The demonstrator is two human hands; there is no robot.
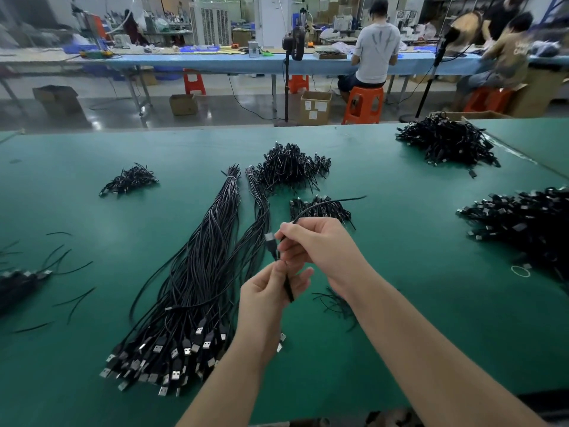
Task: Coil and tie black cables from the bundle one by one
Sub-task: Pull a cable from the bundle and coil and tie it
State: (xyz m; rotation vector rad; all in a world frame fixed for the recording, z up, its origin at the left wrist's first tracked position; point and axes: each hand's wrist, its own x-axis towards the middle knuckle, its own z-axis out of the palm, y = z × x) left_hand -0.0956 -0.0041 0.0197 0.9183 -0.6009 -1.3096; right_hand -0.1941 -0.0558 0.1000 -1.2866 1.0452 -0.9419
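A single black cable (278, 251) is held above the green table (400, 303); the left hand (271, 291) pinches its lower part between thumb and curled fingers, while the right hand (314, 245) grips it higher up, one free end arcing away to the right; just left of the hands lies the long bundle (197, 272), its USB plugs (160, 359) fanned toward the person; heaps of coiled cables (291, 167) sit beyond and to the right.

right cable pile (529, 223) cut by frame edge, left-edge pile (18, 285) blurred, bundle's (197, 272) near plugs partly behind forearm
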